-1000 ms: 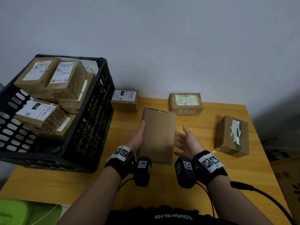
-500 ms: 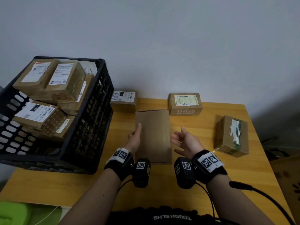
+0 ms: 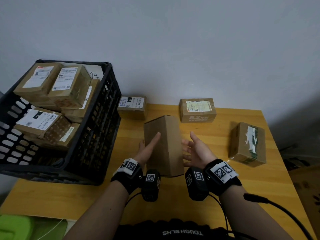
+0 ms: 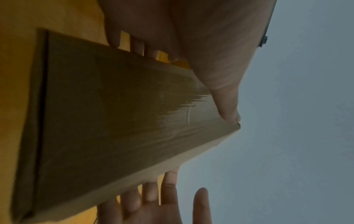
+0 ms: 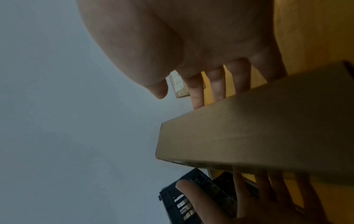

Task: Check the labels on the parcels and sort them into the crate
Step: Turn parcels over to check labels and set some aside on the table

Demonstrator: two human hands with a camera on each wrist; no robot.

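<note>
We hold a plain parcel point(image 3: 163, 144) between our hands, right of the crate point(image 3: 97, 129): left hand point(image 3: 147, 149) gripping it, thumb on top; right hand point(image 3: 197, 149) spread flat against its other side.

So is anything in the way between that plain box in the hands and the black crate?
Only the crate's own near wall. The table between is bare, but the plain box must be lifted over that wall, and the parcels inside already fill much of it.
</note>
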